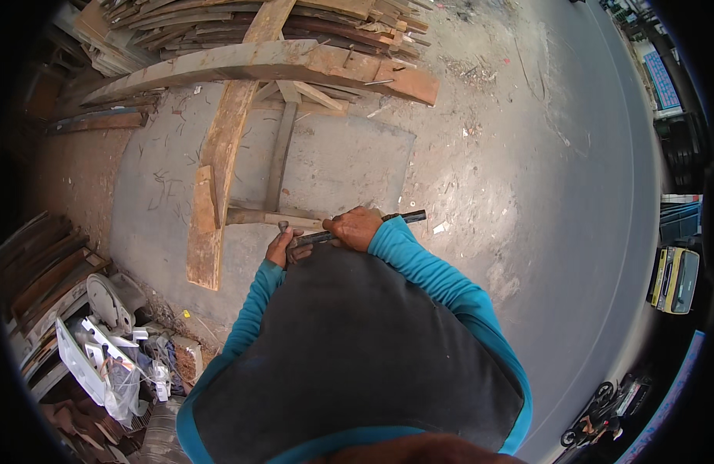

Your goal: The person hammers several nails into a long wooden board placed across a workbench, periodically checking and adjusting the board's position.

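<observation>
In front of my dark-fronted shirt, both my hands grip what looks like a hammer (317,237), a long dark tool lying nearly level. My left hand (280,247) is closed around its left end, where a short, round-faced metal head sticks up. Wrapped over the middle of the shaft is my right hand (355,227), knuckles upward. The black handle end reaches out to the right past my right wrist. Just beyond my hands is a low wooden frame (278,158). To their left, a long plank (227,155) slopes away, with a small wood block (206,199) on it.
A thick beam (249,60) with nails lies across the plank's far part. Stacked boards (349,27) lie behind it. Bent nails dot the grey sheet (167,166) on the ground. White scrap (90,367) and wood are piled at lower left. A road (604,193) runs along the right.
</observation>
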A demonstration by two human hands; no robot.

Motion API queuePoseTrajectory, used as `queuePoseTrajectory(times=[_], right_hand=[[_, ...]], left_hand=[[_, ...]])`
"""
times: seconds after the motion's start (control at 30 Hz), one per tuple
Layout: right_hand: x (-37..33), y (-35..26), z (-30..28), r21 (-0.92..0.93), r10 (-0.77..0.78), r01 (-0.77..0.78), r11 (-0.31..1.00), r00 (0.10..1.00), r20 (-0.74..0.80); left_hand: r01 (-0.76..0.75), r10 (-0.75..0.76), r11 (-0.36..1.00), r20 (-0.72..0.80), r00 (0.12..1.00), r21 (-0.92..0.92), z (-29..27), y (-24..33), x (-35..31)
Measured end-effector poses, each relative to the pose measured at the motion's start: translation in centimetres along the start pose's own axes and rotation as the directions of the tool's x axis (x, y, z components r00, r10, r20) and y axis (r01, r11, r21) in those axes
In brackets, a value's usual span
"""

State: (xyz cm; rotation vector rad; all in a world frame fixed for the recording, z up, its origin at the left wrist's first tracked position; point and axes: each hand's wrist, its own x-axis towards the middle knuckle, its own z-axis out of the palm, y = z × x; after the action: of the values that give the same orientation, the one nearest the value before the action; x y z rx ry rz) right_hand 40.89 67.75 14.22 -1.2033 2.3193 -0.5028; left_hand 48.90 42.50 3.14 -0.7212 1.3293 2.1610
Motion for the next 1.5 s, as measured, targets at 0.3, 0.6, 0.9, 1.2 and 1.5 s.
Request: queuePoseTrajectory(times=[0.3,0.6,0.9,1.2,1.5], right_hand=[[-1.3,8.1,-7.5,-0.026,-0.092,0.089,0.996,0.988,-0.124],[-3.1,13.7,-16.2,0.193,0.168,-0.011,0.981,0.549,-0.819],[-3.4,25.9,-15.5,0.595,0.643,-0.305,0.743,0.081,-0.762],[0.6,27.3,-14.3,0.766,0.841,-0.376,0.521,0.071,-0.537],[2.2,26.5,-13.6,0.801,0.839,-0.291,0.523,0.009,-0.544]], left_hand=[[-0.143,0.08,0.929,-0.193,0.978,-0.341,7.9,3.4,6.1],[-0.403,0.094,0.783,-0.551,0.829,-0.473,1.7,4.2,8.1],[-0.423,0.129,0.799,-0.566,0.814,-0.427,-2.2,10.9,12.0],[-0.24,0.05,0.867,-0.402,0.914,-0.437,-2.7,13.6,17.3],[-0.184,0.044,0.892,-0.323,0.945,-0.414,-3.3,14.0,20.6]])
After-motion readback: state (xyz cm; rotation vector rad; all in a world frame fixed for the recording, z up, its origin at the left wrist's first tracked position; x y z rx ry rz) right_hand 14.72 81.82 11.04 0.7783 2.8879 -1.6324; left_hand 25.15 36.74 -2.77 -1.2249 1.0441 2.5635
